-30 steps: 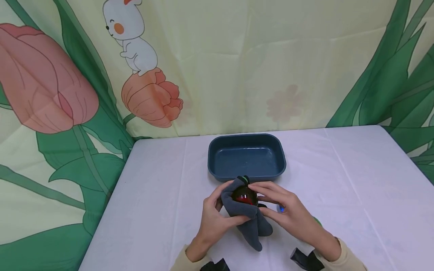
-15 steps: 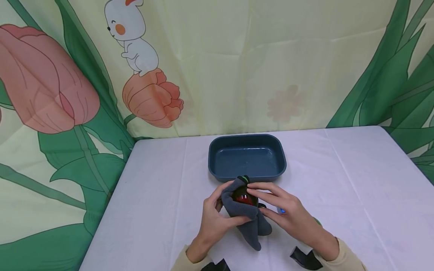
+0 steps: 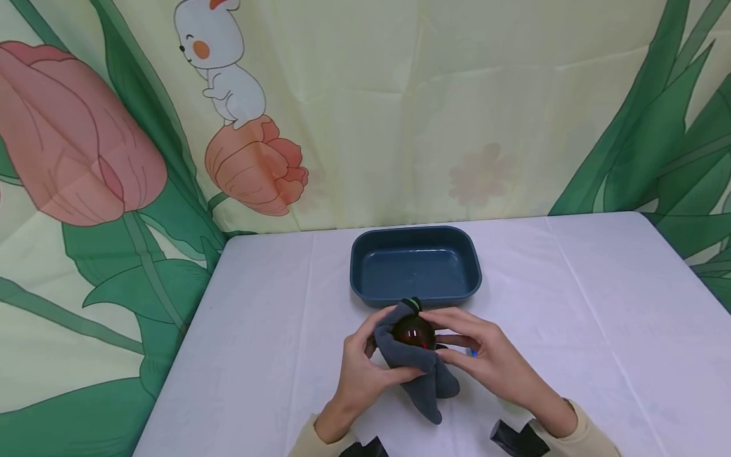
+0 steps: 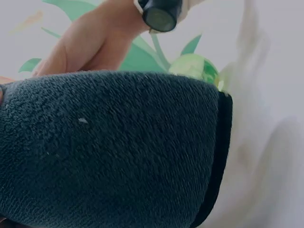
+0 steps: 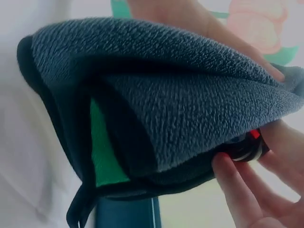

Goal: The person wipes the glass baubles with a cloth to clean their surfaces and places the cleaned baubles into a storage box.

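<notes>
My left hand (image 3: pixel 365 371) holds a folded dark grey microfiber cloth (image 3: pixel 425 387), its thumb across the front fold and its fingers behind. Tucked in the cloth is a dark, glossy round thing (image 3: pixel 413 331) with a red sheen, its full shape hidden. My right hand (image 3: pixel 485 346) holds that thing at its right side, fingertips at the upper edge and thumb lower down. In the right wrist view, the cloth (image 5: pixel 190 99) shows black edging and a green patch inside. The left wrist view is mostly filled by the cloth (image 4: pixel 109 147).
A dark blue rectangular basin (image 3: pixel 415 293) stands just beyond the hands on the white-covered table (image 3: pixel 257 355). Behind my right fingers a small blue spot (image 3: pixel 473 352) shows. A translucent green round thing (image 4: pixel 192 66) appears past the cloth. A printed curtain (image 3: pixel 371 127) hangs behind.
My right fingertips have slid off the front of the glossy thing to its upper edge, leaving more of its surface visible. The left hand and cloth have barely moved.
</notes>
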Demonstrator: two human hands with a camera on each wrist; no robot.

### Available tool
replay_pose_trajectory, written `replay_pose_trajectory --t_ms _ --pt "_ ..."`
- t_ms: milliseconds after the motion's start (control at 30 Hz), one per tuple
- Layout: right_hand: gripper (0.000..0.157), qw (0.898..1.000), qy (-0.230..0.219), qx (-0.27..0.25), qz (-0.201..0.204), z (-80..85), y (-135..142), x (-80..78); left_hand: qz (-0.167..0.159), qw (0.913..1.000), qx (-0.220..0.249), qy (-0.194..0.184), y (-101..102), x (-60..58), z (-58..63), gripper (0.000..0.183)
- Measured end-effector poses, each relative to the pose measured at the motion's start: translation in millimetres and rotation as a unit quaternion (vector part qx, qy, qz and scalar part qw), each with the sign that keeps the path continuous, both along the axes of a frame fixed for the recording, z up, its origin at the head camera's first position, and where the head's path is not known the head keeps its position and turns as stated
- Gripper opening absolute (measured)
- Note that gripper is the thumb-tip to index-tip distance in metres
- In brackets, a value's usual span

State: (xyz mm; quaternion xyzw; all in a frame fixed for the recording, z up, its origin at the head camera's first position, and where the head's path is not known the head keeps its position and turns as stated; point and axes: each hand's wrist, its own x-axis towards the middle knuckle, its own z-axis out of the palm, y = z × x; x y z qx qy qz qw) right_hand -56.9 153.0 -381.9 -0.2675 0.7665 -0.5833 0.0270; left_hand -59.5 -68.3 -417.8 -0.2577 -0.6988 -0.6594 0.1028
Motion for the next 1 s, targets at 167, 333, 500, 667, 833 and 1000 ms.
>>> replay_pose_trajectory --t_ms 167,333,500,667,833,1000 --pt "0.055 0.998 0.048 0.037 -0.011 0.8 0.9 0.4 0.003 1.0 0.002 0.003 -0.7 -1.1 0.1 0.077" --pt "0.061 0.985 0.151 0.077 -0.023 -0.8 2.3 0.6 0.001 0.9998 0.013 -0.015 -2.1 -1.1 1.4 0.074" --pt "0.046 0.977 0.201 0.072 -0.019 -4.8 1.5 1.1 -0.008 0.9995 0.021 -0.022 -2.1 0.1 2.6 0.074" --pt "0.051 0.977 0.201 0.074 -0.02 -7.9 1.3 1.9 -0.008 0.9997 0.017 -0.017 -1.6 0.9 2.6 0.075" --pt "0.052 0.976 0.199 0.089 -0.023 -7.2 1.3 3.0 -0.008 0.9998 0.014 -0.011 -1.1 0.3 1.8 0.077" --pt "0.051 0.978 0.19 0.084 -0.027 -3.8 -0.3 3.8 -0.011 0.9998 0.014 -0.005 -0.9 -0.2 1.7 0.077"
